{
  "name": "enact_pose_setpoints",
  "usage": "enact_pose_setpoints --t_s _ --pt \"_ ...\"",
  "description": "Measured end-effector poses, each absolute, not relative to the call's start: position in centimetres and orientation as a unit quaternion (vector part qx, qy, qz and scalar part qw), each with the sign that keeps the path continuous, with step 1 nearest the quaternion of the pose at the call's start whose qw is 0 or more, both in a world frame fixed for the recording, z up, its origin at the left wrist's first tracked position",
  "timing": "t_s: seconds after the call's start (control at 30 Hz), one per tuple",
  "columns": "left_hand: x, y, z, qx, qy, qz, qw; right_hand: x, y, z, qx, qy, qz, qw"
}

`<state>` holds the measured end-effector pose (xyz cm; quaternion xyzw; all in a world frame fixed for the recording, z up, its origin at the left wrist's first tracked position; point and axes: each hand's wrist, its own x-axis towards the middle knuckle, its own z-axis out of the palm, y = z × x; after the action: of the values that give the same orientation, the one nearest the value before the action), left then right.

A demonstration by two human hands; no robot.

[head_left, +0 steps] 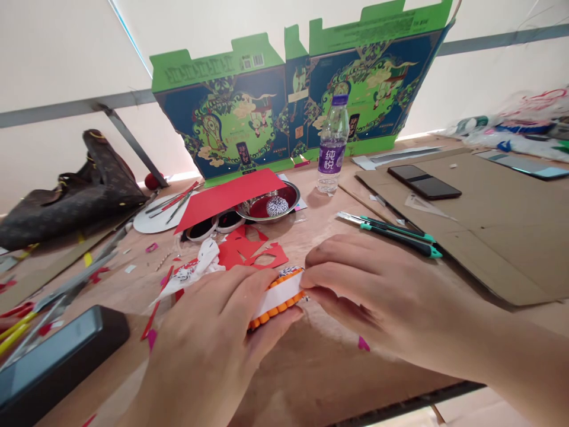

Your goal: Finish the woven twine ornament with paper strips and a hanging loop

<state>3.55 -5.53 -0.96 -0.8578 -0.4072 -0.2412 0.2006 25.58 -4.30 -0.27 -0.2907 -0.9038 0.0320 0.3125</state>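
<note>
A small object with an orange ribbed edge and a white band [279, 296] is held just above the wooden table at the lower middle. My left hand [217, 320] grips it from the left, fingers over its top and thumb beneath. The fingertips of my right hand [355, 284] are pressed together at its right end. Patterned black-and-white material shows along its upper edge. Behind my hands lie red paper scraps [267, 255] and a crumpled white cloth or tissue [204, 261].
A metal bowl [291, 207] holds a patterned ball, partly under red card [231, 196]. Beyond stand a bottle [332, 145] and printed cardboard [249, 118]. Cutters [391, 231], brown cardboard [502, 237] and a phone [424, 181] lie right; a bag [71, 196] and dark case [66, 362] left.
</note>
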Motion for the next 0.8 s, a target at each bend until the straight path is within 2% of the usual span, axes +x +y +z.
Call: enact_pose_setpoints --t_s 0.2,0.3,0.53,0.8 --pt "3.6 -5.4 -1.0 -0.858 -0.407 -0.245 0.197 25.2 -5.1 0.0 -0.287 -0.913 -0.090 0.277" --pt "3.7 -5.3 -1.0 -0.858 -0.406 -0.239 0.203 25.0 -5.0 0.0 -0.297 -0.908 -0.091 0.282" --pt "3.6 -5.3 -0.8 -0.864 -0.381 -0.247 0.218 24.5 -4.6 0.2 -0.406 -0.849 0.060 0.333" --pt "3.1 -5.2 -1.0 -0.861 -0.396 -0.255 0.190 24.7 -4.0 1.0 -0.476 -0.769 0.284 0.320"
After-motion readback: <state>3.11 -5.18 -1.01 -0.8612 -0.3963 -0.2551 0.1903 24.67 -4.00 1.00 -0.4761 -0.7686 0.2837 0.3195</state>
